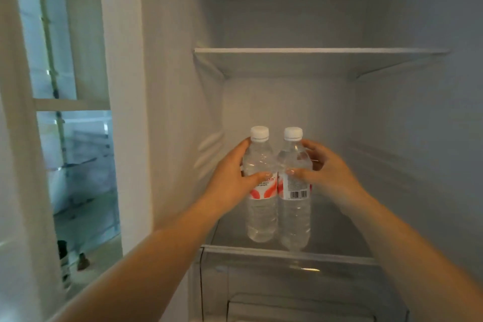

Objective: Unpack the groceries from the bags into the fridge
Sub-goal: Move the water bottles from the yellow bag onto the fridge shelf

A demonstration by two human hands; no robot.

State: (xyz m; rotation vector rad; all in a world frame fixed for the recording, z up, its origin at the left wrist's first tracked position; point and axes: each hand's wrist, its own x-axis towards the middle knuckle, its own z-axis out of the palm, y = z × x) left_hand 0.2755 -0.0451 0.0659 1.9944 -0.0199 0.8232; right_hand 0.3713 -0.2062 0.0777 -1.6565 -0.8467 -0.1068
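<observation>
You have a glass shelf [339,227] low in the fridge, its front edge a pale strip running just above a clear drawer. Two water bottles stand upright on it, touching side by side. Take the left bottle [261,206] as your landmark: it sits near the shelf's front edge, left of the middle. The right bottle [295,212] stands just to its right and slightly nearer the front edge. Both have white caps and red-and-white labels. Well above the left bottle hangs a second, white shelf [313,60], seen from below.
</observation>
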